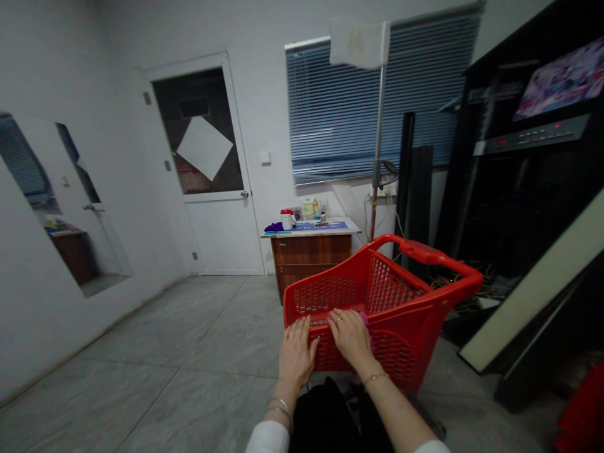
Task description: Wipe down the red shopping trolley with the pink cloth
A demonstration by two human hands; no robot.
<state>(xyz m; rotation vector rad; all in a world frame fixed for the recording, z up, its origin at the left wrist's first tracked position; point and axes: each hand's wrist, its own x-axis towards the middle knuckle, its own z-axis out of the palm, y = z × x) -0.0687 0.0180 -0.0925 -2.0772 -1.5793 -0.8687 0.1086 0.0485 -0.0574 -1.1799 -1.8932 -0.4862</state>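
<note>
A red plastic shopping cart with perforated sides stands in front of me, its handle toward the right. My left hand grips the near rim by the low corner, with the fingers over the edge and the thumb on the outer side. To its right, my right hand is closed over the same rim. A bit of pink cloth shows from under it, pressed against the cart; most of the cloth is hidden by the hand. The inside of the basket is only partly visible.
Behind the cart is a brown cabinet with a white jar and purple cloth on top. A pole rises beside it. Black racks and leaning panels stand right; a white door is at back left.
</note>
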